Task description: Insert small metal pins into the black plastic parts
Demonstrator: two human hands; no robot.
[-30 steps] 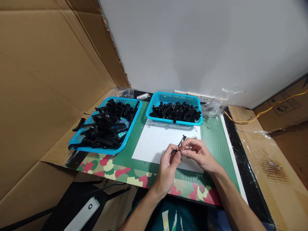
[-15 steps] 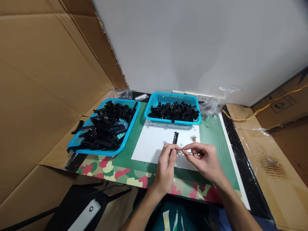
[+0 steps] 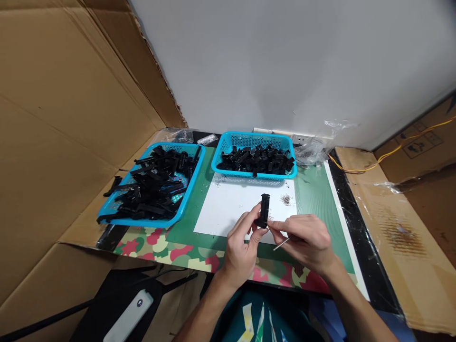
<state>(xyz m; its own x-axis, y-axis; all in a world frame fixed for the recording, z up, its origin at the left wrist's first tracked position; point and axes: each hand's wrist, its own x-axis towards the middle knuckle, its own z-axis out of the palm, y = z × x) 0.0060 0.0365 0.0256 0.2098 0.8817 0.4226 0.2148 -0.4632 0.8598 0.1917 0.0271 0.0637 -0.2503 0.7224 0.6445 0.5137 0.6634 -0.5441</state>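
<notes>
My left hand is closed on a long black plastic part, which it holds up on end above the white paper. At the part's lower end, the thumb and forefinger of my right hand are pinched together and touch it. A thin silver metal rod sticks out from under the right-hand fingers; they are closed round it. Whether those fingertips also hold a tiny piece cannot be made out. Behind the hands, a small pile of tiny metal pieces lies on the paper, and more are partly hidden by my right hand.
A blue basket of black plastic parts stands at the back. Another blue basket with longer black parts is on the left. Clear plastic bags lie at the back right. Cardboard walls the left side.
The black plastic part lay on the paper before; now my left hand holds it up. My right hand has come to its lower end, and the metal rod now points down and left.
</notes>
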